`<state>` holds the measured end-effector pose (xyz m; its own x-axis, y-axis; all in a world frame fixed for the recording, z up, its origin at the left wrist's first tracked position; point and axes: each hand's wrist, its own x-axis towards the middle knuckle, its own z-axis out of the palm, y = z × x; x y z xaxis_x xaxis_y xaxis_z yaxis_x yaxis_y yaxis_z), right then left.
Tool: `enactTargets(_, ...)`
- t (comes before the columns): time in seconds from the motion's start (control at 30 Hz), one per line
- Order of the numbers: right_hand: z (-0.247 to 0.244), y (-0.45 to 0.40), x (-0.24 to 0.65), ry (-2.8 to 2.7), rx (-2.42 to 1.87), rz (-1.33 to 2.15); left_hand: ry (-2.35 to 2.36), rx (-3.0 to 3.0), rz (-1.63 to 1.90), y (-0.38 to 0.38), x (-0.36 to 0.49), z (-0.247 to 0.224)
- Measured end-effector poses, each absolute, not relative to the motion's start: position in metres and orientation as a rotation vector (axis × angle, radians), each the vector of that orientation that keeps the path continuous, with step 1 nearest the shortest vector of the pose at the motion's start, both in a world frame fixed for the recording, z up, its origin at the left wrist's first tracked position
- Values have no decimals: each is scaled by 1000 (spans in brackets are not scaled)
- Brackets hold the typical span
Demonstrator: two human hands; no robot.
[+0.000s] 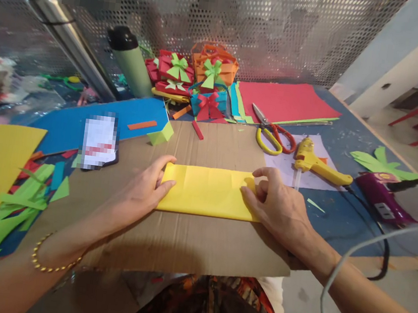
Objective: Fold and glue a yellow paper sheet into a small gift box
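Note:
A folded yellow paper [206,192] with upright crease lines lies over a brown cardboard sheet [168,243]. My left hand [148,184] pinches its left end between thumb and fingers. At the right end, my right hand [275,200] is closed on the paper in the same way, thumb on the near face. Beyond the right hand are scissors [270,133] with yellow and red handles and a yellow glue gun [318,162] on a pale sheet.
Small paper bags with bows [212,70] stand at the back beside a green bottle [132,63]. A phone [100,140] lies left, near green paper scraps [15,209]. Red sheets [288,100] lie at the back right. A grey cable [357,248] loops over the right forearm.

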<state>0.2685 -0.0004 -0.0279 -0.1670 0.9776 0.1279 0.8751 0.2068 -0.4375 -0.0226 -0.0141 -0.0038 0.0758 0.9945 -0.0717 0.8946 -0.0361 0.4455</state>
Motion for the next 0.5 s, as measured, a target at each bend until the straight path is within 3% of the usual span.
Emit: enactTargets(0.5,-30,0,269,-2102,-1676,340,1891,2014,424,-17,-29,-10)
